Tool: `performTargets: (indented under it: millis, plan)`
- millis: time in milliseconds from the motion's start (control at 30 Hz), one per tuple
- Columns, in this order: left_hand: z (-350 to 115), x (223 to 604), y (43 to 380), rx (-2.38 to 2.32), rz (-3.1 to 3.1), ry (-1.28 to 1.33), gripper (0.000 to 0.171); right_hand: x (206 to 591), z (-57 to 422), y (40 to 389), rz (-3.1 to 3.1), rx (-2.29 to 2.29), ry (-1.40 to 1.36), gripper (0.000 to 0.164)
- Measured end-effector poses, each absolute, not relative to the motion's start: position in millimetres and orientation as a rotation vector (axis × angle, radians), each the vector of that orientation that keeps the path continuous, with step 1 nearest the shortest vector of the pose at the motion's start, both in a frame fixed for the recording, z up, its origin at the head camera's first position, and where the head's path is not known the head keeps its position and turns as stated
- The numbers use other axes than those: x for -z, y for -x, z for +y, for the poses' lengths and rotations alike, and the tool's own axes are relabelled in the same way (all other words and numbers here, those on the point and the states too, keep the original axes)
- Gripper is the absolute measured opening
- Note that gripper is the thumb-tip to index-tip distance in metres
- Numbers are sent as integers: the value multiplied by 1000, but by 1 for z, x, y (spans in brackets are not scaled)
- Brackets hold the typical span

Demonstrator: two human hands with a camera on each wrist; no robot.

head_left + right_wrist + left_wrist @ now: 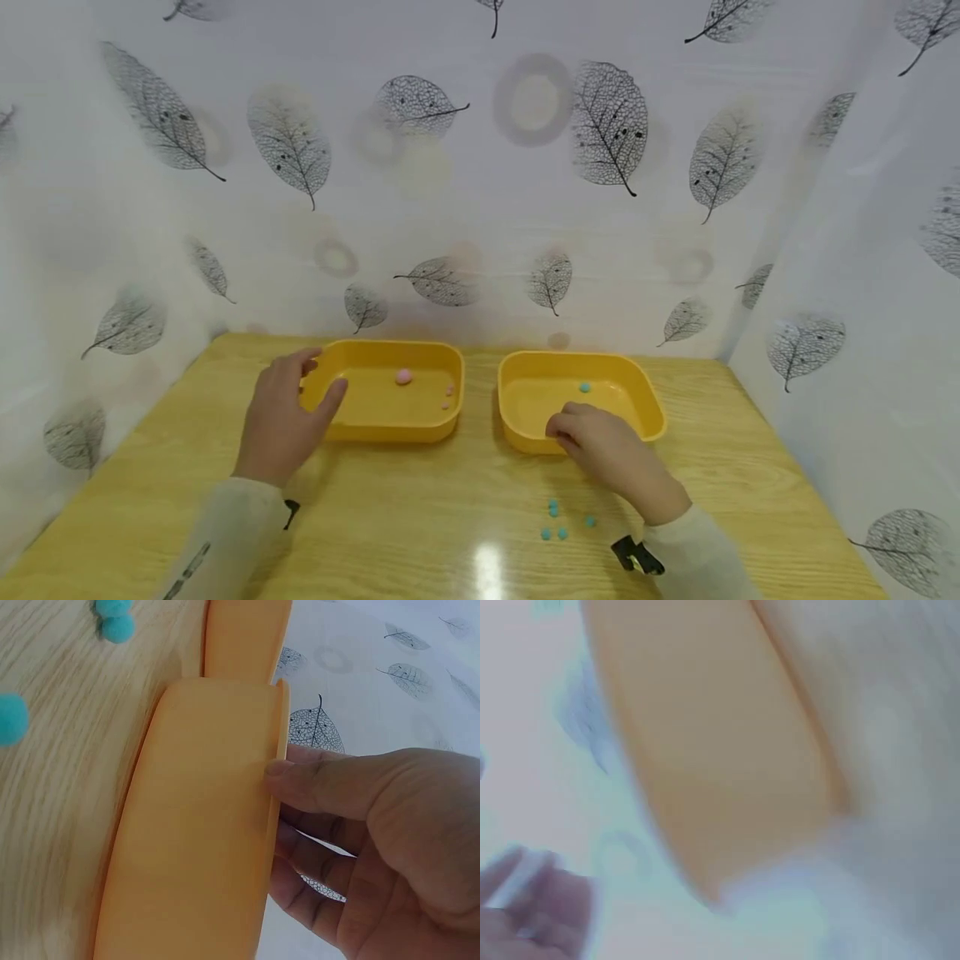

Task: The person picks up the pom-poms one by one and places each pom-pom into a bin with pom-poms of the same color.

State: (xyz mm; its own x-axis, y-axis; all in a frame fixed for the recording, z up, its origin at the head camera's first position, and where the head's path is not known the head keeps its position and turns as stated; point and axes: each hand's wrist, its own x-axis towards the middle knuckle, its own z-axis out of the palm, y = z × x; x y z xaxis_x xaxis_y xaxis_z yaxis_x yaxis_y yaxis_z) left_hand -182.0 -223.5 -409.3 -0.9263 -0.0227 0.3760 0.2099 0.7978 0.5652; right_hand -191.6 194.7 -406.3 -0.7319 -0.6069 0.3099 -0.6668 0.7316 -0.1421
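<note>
Best worked low over the rim, against rolling.
On a pale wood-grained table [405,508], a glossy yellow round-cornered plastic left tray [405,435], matching right tray [525,442]. Left hand [281,421] spread loosely at the left tray's outer end; right hand [607,446] bent-fingered at the right tray's near rim, grasp impossible to tell. Inside left, a smooth pink ball [403,377], two tiny pink balls [449,390]; inside right, a felt-like turquoise ball [584,387]; nearer, five turquoise balls [562,533] on the table.

We see bright head view, white glare on wooden tabletop [420,508], soft shadow below right hand [611,454]; left wrist view smeared, pale; right wrist view crisper.
</note>
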Motion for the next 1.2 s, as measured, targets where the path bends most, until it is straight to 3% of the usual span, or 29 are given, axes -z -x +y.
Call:
performTargets:
  millis: [100, 167, 267, 400, 533, 700, 900, 1033, 1200]
  plan:
    - [-184, 407, 173, 928, -2479, 371, 38, 410, 192, 192, -2660, -371, -1045, 11]
    - [-154, 409, 165, 1011, -2538, 516, 33, 411, 191, 193, -2654, -389, -1057, 11]
    - [-112, 419, 155, 1310, -2714, 601, 49, 412, 188, 194, -2639, -410, -1076, 10]
    - [-74, 438, 153, 1653, -2859, 476, 85, 413, 184, 195, -2614, -433, -1101, 11]
    - [-55, 450, 164, 1895, -2803, 368, 103, 411, 183, 195, -2613, -429, -1110, 11]
    - [-44, 457, 182, 2025, -2680, 274, 104, 401, 186, 192, -2703, -456, -1086, 14]
    - [-42, 464, 199, 1983, -2609, 398, 87, 392, 191, 182, -3127, -693, -1187, 12]
    - [-45, 466, 206, 1963, -2626, 412, 78, 398, 189, 177, -3367, -713, -1089, 16]
    - [-45, 463, 209, 2002, -2656, 408, 78, 409, 185, 178, -3409, -670, -1030, 22]
